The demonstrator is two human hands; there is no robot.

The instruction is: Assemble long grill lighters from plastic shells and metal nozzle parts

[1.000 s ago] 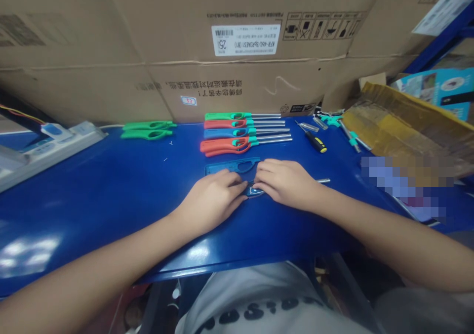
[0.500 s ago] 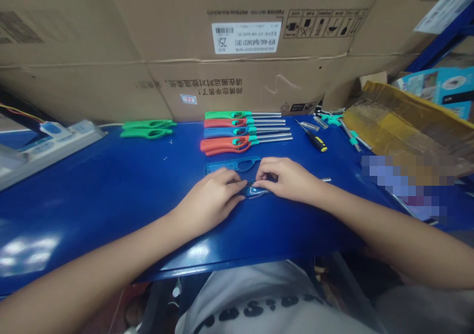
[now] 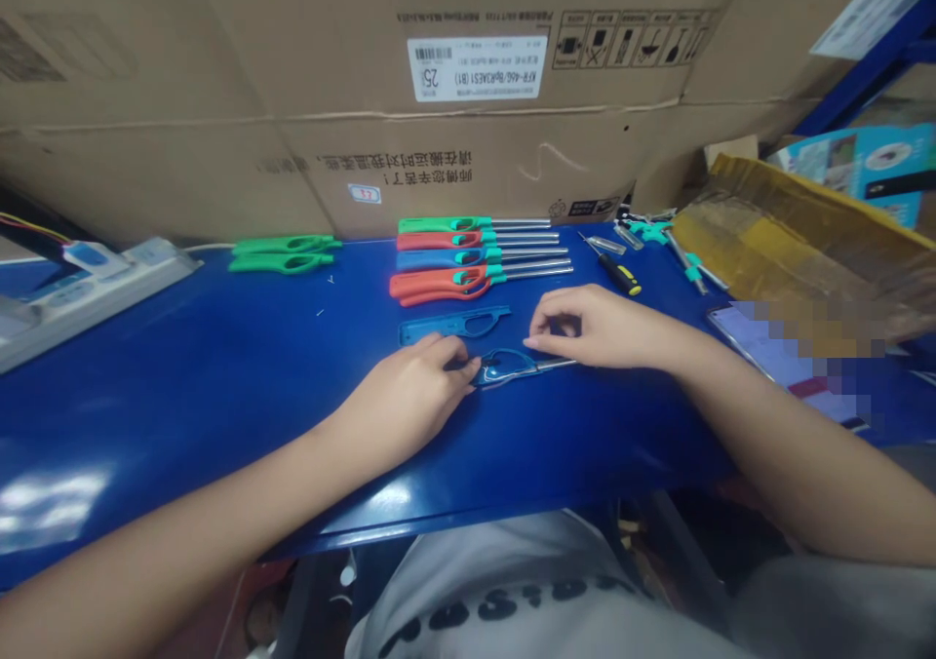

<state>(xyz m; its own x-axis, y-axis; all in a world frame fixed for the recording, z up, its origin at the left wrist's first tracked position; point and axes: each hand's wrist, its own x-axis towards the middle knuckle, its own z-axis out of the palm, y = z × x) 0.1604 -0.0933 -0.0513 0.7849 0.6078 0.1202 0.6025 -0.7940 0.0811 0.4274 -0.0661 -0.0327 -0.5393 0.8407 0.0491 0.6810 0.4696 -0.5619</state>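
Compared with the earlier frame, the right hand [image 3: 604, 329] has drawn back from the work and no longer covers the blue lighter body [image 3: 504, 368], leaving its steel barrel [image 3: 556, 364] exposed. Foreground: the left hand [image 3: 406, 393] is closed on the handle end of the lighter body, with the fingers gripping it from the left. The right hand is open and arched, its fingertips [image 3: 532, 343] just above the barrel and holding nothing. The lighter body lies flat on the blue worktop [image 3: 190, 376], pointing right. Just beyond it lies a separate blue handle shell [image 3: 453, 325]. Middle ground: four assembled lighters lie side by side, barrels to the right: green [image 3: 443, 224], red [image 3: 435, 241], blue [image 3: 443, 258] and orange [image 3: 439, 284]. To their left are two green lighter handles [image 3: 282, 253]; to their right, a yellow-and-black screwdriver [image 3: 619, 274] and teal-fitted metal parts [image 3: 673, 245]. Background: a power strip [image 3: 95, 284] stands at the left edge, with a stack of cardboard cartons [image 3: 366, 84] behind the worktop.
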